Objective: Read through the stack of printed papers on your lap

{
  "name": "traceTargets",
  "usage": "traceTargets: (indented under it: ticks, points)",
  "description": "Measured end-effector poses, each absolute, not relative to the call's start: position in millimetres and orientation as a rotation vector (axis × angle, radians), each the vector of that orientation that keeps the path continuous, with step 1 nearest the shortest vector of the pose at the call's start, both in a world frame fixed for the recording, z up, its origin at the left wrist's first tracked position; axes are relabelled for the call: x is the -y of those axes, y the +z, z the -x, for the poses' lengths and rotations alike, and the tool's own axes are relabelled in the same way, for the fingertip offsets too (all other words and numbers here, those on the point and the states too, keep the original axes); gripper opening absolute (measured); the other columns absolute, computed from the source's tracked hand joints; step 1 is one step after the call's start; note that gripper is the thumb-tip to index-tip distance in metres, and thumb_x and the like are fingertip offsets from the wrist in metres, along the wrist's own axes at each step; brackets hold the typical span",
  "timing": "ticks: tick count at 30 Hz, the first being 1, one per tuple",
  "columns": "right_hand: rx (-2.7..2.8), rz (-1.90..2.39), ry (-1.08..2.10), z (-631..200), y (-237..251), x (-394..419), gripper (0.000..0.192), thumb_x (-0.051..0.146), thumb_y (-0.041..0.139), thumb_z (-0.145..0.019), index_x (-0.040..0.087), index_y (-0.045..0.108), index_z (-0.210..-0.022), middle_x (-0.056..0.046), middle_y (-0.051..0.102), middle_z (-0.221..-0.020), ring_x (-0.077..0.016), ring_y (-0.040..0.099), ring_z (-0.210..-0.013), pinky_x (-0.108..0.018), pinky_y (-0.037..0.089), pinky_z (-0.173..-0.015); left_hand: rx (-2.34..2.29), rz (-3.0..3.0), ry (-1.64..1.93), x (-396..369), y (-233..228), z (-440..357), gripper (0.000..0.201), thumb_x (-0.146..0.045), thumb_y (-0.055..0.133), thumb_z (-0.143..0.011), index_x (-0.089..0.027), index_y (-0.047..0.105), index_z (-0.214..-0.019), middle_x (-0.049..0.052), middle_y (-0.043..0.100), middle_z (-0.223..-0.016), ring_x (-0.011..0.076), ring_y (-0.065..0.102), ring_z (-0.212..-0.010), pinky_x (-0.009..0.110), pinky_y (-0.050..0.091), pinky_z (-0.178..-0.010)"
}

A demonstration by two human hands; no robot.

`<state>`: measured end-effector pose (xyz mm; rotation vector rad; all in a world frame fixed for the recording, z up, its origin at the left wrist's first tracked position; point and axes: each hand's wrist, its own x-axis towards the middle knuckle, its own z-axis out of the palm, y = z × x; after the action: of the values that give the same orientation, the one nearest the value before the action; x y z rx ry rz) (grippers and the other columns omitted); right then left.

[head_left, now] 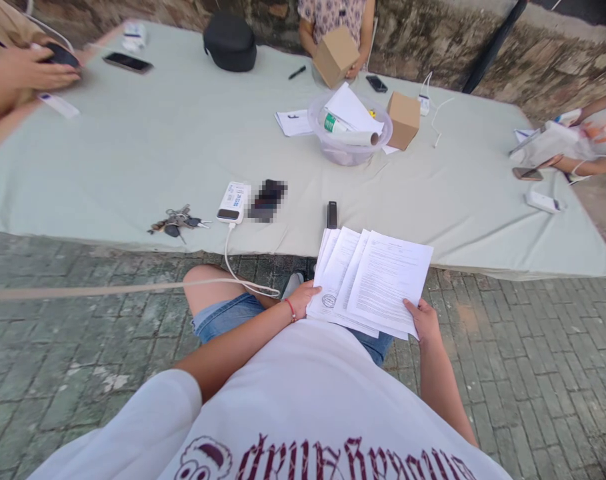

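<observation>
Several printed paper sheets (387,280) are fanned out above my lap, their far edges reaching over the near edge of the table. My left hand (301,300), with a red string at the wrist, grips the sheets at their left side, near a round stamp. At the right, my right hand (423,319) pinches the lower right edge of the top sheet, thumb on the print. Just beyond the papers lies a black stapler-like object (331,215), partly covered by them.
On the cloth-covered table (183,133) lie keys (177,221), a white power bank (234,202) with a cable, and a blurred phone (267,200). Farther back stand a plastic basin (345,155) of papers and a cardboard box (403,120). Other people sit around, one holding a box (335,57).
</observation>
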<state>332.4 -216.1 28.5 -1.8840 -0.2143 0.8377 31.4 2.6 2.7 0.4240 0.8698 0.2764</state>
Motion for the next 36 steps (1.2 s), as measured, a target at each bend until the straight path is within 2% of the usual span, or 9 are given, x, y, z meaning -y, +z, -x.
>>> traceTargets:
  ticks: [7, 11, 14, 18, 21, 28, 33, 36]
  points:
    - [0.326, 1.854, 0.940, -311.1, 20.4, 196.0, 0.053, 0.051, 0.083, -0.068, 0.019, 0.078, -0.109, -0.007, 0.081, -0.103, -0.0293, 0.076, -0.097, -0.042, 0.062, -0.087, -0.868, -0.451, 0.248, -2.7, 19.9, -34.5, 0.053, -0.037, 0.089, -0.074, -0.011, 0.072, -0.117, 0.018, 0.079, -0.110, 0.0317, 0.076, -0.098, 0.046, 0.060, -0.094]
    - [0.401, 1.924, 0.924, -303.1, 17.6, 185.5, 0.056, 0.051, 0.079, -0.070, 0.020, 0.077, -0.117, -0.006, 0.081, -0.108, -0.0306, 0.073, -0.109, -0.043, 0.059, -0.094, -0.867, -0.470, 0.245, -2.6, 18.5, -35.2, 0.058, -0.035, 0.094, -0.067, -0.012, 0.073, -0.115, 0.017, 0.079, -0.112, 0.0336, 0.075, -0.105, 0.048, 0.057, -0.100]
    - [0.404, 1.994, 0.870, -304.4, 20.6, 186.6, 0.055, 0.051, 0.077, -0.071, 0.019, 0.077, -0.115, -0.007, 0.081, -0.104, -0.0315, 0.073, -0.108, -0.041, 0.059, -0.092, -0.893, -0.493, 0.238, -3.1, 12.4, -34.1, 0.060, -0.030, 0.097, -0.059, -0.009, 0.074, -0.111, 0.018, 0.079, -0.108, 0.0358, 0.075, -0.106, 0.051, 0.055, -0.102]
    - [0.290, 2.039, 0.747, -309.6, 27.0, 193.7, 0.055, 0.053, 0.077, -0.070, 0.016, 0.078, -0.109, -0.008, 0.081, -0.093, -0.0324, 0.075, -0.097, -0.041, 0.060, -0.083, -0.901, -0.509, 0.230, -3.7, 8.9, -33.0, 0.059, -0.031, 0.096, -0.060, -0.008, 0.074, -0.110, 0.019, 0.079, -0.110, 0.0366, 0.075, -0.105, 0.053, 0.054, -0.102]
    - [0.274, 1.991, 0.766, -310.2, 29.8, 195.3, 0.054, 0.053, 0.079, -0.068, 0.017, 0.078, -0.107, -0.007, 0.081, -0.093, -0.0321, 0.075, -0.094, -0.042, 0.061, -0.082, -0.919, -0.499, 0.232, -3.5, 11.0, -33.2, 0.057, -0.030, 0.096, -0.060, -0.009, 0.075, -0.108, 0.019, 0.079, -0.109, 0.0369, 0.074, -0.105, 0.052, 0.055, -0.101]
    - [0.408, 1.999, 0.841, -292.6, 24.2, 182.0, 0.049, 0.052, 0.077, -0.073, 0.021, 0.077, -0.110, -0.006, 0.080, -0.107, -0.0340, 0.071, -0.109, -0.046, 0.057, -0.095, -0.893, -0.485, 0.240, -2.2, 20.8, -35.5, 0.063, -0.043, 0.094, -0.066, -0.010, 0.073, -0.116, 0.019, 0.078, -0.111, 0.0357, 0.074, -0.109, 0.051, 0.055, -0.102]
    - [0.499, 2.060, 0.846, -277.2, 23.5, 173.3, 0.049, 0.054, 0.073, -0.076, 0.023, 0.075, -0.113, -0.006, 0.079, -0.108, -0.0340, 0.070, -0.110, -0.049, 0.055, -0.099, -0.886, -0.522, 0.237, -2.4, 21.6, -37.5, 0.068, -0.035, 0.100, -0.054, -0.009, 0.074, -0.111, 0.019, 0.078, -0.113, 0.0365, 0.073, -0.108, 0.052, 0.054, -0.102]
    - [0.546, 2.237, 0.737, -276.4, 23.8, 167.6, 0.052, 0.056, 0.072, -0.073, 0.021, 0.073, -0.112, -0.010, 0.078, -0.104, -0.0362, 0.071, -0.104, -0.052, 0.055, -0.097, -0.877, -0.546, 0.229, -2.2, 18.4, -38.9, 0.068, -0.027, 0.102, -0.046, -0.009, 0.076, -0.107, 0.019, 0.079, -0.110, 0.0375, 0.074, -0.105, 0.052, 0.055, -0.101]
